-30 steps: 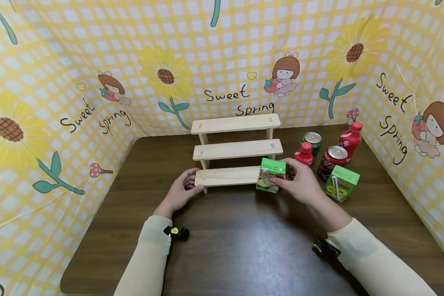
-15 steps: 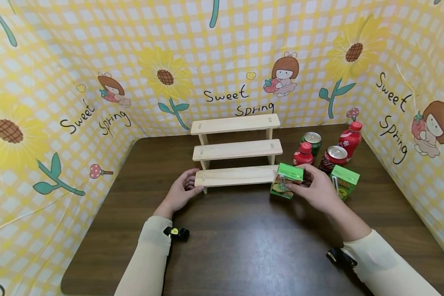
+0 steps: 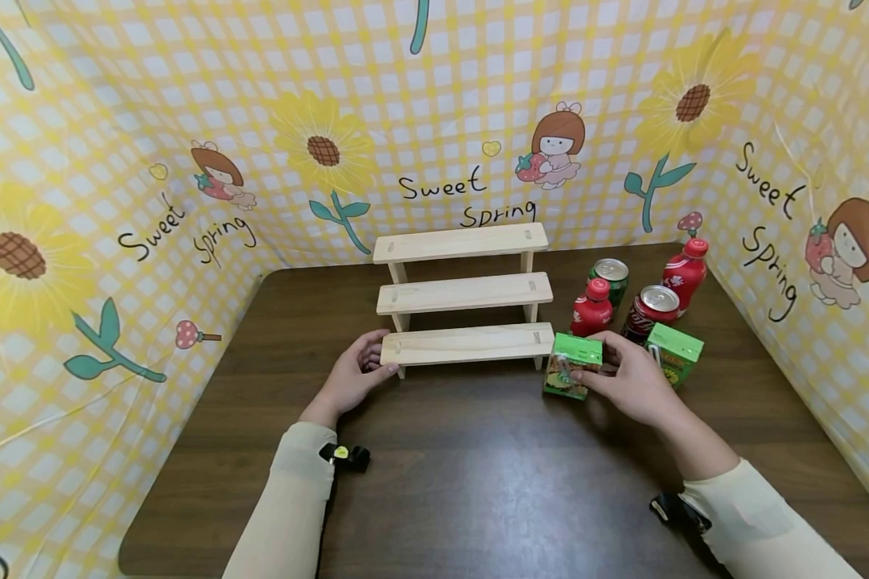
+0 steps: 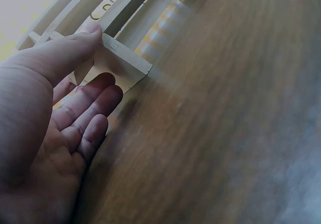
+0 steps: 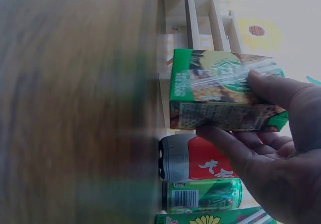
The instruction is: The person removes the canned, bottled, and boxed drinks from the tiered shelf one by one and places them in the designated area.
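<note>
Near the right end of the lowest step, my right hand [image 3: 633,378] holds a green drink carton [image 3: 576,350] between thumb and fingers. In the right wrist view, a wrapped straw [image 5: 225,76] runs along the carton's side under the thumb. Whether its base touches the table cannot be told. My left hand [image 3: 355,374] pinches the left end of a three-step wooden display rack [image 3: 463,344] between thumb and index finger. The left wrist view has the other fingers [image 4: 95,131] loosely bent below the rack's end.
Right of the rack stand a small red bottle [image 3: 591,312], a green can [image 3: 611,277], a dark red can [image 3: 652,310], a taller red bottle [image 3: 684,277] and a second green carton [image 3: 673,354]. Yellow checked cloth [image 3: 434,121] walls the brown table [image 3: 434,482].
My right hand has carried the carton rightward and toward me, away from the right end of the lowest step, now fully visible. The left hand and the rack have stayed in place.
</note>
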`<move>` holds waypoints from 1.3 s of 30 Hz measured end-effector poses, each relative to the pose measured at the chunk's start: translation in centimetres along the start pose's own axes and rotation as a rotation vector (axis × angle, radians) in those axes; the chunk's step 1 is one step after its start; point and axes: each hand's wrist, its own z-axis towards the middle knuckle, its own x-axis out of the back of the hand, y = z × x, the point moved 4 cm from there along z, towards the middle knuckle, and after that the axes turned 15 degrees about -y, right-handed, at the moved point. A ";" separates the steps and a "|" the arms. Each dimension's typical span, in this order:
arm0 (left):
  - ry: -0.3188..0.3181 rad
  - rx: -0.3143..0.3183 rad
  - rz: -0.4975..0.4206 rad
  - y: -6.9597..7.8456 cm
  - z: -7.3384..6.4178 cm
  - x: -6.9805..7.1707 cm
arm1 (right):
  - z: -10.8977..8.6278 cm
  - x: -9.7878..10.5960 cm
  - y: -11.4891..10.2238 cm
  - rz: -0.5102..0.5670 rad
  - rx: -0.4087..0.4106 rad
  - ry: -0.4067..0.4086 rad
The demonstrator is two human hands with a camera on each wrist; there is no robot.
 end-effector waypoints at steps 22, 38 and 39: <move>-0.006 0.012 -0.008 -0.2 0.0 0.0 | -0.3 -0.1 1.0 -0.016 -0.014 -0.036; 0.000 0.008 -0.002 -0.2 0.0 0.0 | -0.2 -0.1 1.3 -0.027 -0.017 -0.039; 0.002 0.008 -0.001 -0.2 0.0 0.0 | -0.2 -0.1 1.3 -0.029 -0.015 -0.038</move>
